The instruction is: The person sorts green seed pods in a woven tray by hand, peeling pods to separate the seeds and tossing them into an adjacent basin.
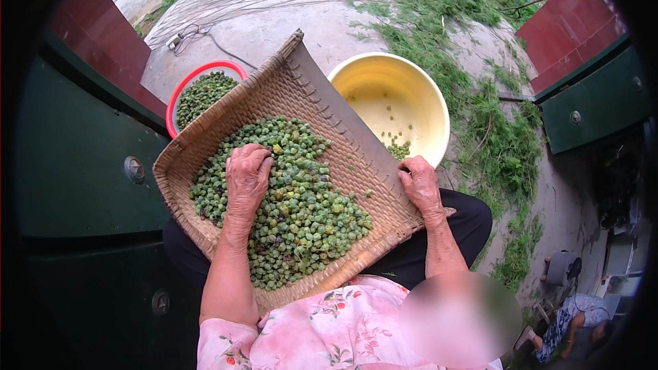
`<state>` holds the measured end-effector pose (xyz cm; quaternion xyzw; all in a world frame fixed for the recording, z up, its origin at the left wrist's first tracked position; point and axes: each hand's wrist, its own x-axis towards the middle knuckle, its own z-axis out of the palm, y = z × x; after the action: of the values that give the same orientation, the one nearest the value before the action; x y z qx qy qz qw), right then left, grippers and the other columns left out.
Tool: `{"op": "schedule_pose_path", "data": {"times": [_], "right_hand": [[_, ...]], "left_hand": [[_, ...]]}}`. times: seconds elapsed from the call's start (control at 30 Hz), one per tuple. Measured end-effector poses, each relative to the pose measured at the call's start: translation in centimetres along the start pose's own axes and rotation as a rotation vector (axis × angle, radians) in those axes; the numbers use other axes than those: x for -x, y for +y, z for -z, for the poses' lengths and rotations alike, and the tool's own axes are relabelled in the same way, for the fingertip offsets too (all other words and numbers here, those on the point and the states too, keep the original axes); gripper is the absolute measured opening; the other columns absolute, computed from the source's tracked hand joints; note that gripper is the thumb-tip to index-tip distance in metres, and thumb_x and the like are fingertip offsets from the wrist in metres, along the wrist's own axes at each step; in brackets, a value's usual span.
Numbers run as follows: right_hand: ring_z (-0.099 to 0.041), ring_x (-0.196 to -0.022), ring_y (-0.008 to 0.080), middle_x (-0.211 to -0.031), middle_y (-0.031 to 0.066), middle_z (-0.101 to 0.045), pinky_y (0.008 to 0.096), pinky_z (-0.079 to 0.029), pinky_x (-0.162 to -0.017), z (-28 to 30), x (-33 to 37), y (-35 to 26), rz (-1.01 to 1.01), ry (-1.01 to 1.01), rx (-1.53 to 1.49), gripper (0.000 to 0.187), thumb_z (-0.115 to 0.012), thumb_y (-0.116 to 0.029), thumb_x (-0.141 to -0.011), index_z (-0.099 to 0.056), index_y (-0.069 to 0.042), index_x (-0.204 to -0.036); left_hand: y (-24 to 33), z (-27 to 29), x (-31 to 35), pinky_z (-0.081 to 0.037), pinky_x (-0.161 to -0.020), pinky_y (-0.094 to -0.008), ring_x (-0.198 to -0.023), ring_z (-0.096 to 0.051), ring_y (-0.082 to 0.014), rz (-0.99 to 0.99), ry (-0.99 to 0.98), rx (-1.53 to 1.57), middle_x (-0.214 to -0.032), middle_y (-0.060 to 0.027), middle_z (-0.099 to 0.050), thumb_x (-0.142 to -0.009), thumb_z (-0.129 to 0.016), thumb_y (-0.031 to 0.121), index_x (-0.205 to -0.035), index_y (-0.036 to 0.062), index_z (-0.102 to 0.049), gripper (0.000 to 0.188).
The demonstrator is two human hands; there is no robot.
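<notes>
A woven winnowing tray (pixel 322 106) rests tilted on my lap, its flat open edge toward the right. A thick heap of small round green pods (pixel 301 212) covers its middle. My left hand (pixel 247 178) lies on top of the heap with the fingers curled down into the pods. At the tray's right edge my right hand (pixel 419 188) grips the rim, thumb on top. Just beyond that edge a yellow basin (pixel 384 82) stands on the ground with a few green pods (pixel 397 147) in its bottom.
A red-rimmed bowl (pixel 205 68) full of green pods stands behind the tray at the left. Cut green plant stalks (pixel 493 130) litter the concrete at the right. Dark green and red door panels (pixel 82 151) flank both sides. A cable (pixel 199 31) lies at the back.
</notes>
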<state>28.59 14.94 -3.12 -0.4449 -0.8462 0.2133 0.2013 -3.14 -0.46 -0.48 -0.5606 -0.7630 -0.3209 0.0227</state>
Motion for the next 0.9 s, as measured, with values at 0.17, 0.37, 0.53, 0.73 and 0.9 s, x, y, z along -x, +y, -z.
{"op": "schedule_pose_path", "data": {"times": [0.17,0.37,0.53,0.73,0.9], "right_hand": [[-0.059,-0.080,0.0298,-0.081,0.0136,-0.058,0.0385,-0.047,-0.075,0.3,-0.4,-1.3,0.030,0.343,0.089,0.018,-0.062,0.004,-0.071,-0.063,-0.001,-0.089],[-0.058,-0.085,0.0318,-0.087,0.0151,-0.056,0.0396,-0.047,-0.077,-0.5,0.2,-3.4,0.118,-0.117,-0.248,0.020,-0.064,0.000,-0.073,-0.063,-0.002,-0.094],[-0.057,-0.088,0.0344,-0.088,0.0151,-0.056,0.0426,-0.047,-0.078,-1.6,0.7,-5.0,0.154,-0.364,-0.041,0.015,-0.064,-0.006,-0.075,-0.061,-0.003,-0.089],[-0.057,-0.087,0.0342,-0.088,0.0137,-0.054,0.0416,-0.047,-0.075,-2.5,1.0,-5.0,0.206,-0.360,0.001,0.022,-0.065,-0.007,-0.074,-0.059,-0.004,-0.096],[-0.057,-0.087,0.0339,-0.087,0.0136,-0.053,0.0413,-0.047,-0.076,-2.9,1.0,-6.7,0.222,-0.347,-0.093,0.020,-0.063,-0.007,-0.077,-0.060,-0.005,-0.097]], "left_hand": [[0.0,-0.1,-0.1,-0.042,-0.081,-0.0378,-0.092,-0.056,-0.0263,-0.010,-0.005,-0.006,-0.096,-0.0061,-0.063,-0.077,-0.066,0.010,-0.088,0.0058,-0.067,0.011],[0.3,0.1,-0.2,-0.043,-0.084,-0.0368,-0.093,-0.057,-0.0269,0.015,-0.017,0.006,-0.096,-0.0084,-0.064,-0.077,-0.066,0.008,-0.089,0.0030,-0.067,0.012],[0.3,0.2,-0.1,-0.043,-0.084,-0.0366,-0.093,-0.057,-0.0266,0.015,-0.017,0.016,-0.096,-0.0080,-0.064,-0.078,-0.066,0.008,-0.089,0.0034,-0.067,0.012],[0.4,0.4,-0.1,-0.043,-0.085,-0.0371,-0.093,-0.057,-0.0269,0.020,-0.018,0.013,-0.096,-0.0081,-0.064,-0.078,-0.066,0.009,-0.089,0.0030,-0.067,0.012],[0.6,0.3,-0.2,-0.043,-0.085,-0.0375,-0.093,-0.057,-0.0273,0.032,-0.027,0.004,-0.096,-0.0084,-0.064,-0.078,-0.066,0.009,-0.089,0.0028,-0.067,0.012]]}}
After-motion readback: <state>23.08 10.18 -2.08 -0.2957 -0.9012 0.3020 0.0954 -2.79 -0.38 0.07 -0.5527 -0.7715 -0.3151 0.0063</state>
